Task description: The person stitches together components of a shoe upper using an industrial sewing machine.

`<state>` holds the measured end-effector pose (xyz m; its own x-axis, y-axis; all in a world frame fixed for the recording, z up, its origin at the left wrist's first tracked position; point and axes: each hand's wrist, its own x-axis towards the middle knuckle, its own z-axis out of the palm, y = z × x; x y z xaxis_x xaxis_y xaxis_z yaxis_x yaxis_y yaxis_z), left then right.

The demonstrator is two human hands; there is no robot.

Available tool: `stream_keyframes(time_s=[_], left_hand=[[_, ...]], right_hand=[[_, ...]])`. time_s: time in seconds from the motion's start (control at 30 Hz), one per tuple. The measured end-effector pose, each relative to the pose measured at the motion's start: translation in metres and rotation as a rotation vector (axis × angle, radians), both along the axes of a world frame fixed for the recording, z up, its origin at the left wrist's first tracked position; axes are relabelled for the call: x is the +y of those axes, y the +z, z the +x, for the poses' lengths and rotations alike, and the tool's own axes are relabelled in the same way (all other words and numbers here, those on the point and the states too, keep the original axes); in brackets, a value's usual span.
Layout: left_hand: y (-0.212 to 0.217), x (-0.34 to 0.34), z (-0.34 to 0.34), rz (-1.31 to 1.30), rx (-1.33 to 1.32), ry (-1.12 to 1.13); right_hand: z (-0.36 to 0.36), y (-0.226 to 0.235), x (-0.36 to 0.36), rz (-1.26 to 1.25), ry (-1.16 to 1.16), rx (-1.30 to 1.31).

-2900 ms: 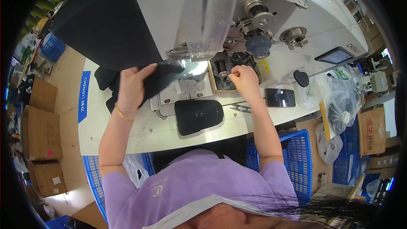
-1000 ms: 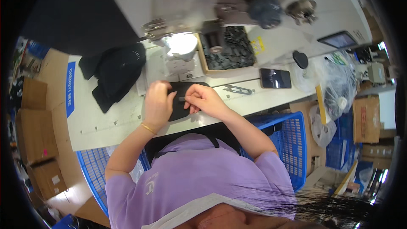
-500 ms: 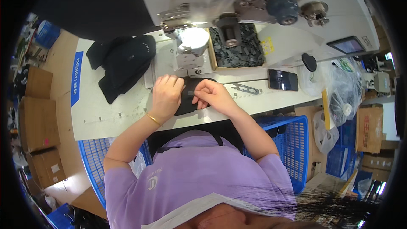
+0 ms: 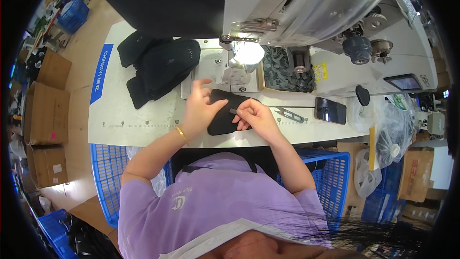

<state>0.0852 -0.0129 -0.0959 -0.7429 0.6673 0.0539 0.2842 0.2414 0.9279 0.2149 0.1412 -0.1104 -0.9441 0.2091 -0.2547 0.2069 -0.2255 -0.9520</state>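
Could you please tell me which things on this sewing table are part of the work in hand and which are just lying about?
In hand:
left hand
right hand
black fabric piece
small grey tag

Lying about:
pile of black fabric pieces
thread snips
phone
tray of grey tags

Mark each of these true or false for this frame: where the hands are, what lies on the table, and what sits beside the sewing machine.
1. Both hands rest on a flat black fabric piece in front of the sewing machine. True: the left hand and right hand both touch it.
2. The pile of black fabric lies to the person's right of the machine. False: it lies to the left.
3. A dark phone lies flat on the table, right of the hands. True.
4. The left wrist is bare. False: it wears a thin gold bracelet.
5. The small thread snips are held in the right hand. False: they lie on the table.
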Motion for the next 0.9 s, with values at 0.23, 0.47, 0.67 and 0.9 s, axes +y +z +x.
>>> stream_keyframes(time_s=[0.23,0.47,0.67,0.9], left_hand=[[-0.010,-0.010,0.004,0.031,-0.535,-0.156],[0.002,-0.013,0.007,-0.040,-0.296,-0.215],[0.033,-0.025,0.019,0.240,-0.633,-0.106],[0.043,-0.018,0.028,0.332,-0.735,-0.065]], right_hand=[[-0.003,0.016,0.000,-0.009,0.040,-0.051],[-0.008,0.017,-0.015,0.133,-0.006,-0.093],[0.008,0.026,-0.008,0.981,-0.830,0.358],[0.027,0.049,-0.016,-0.054,-0.365,0.102]])
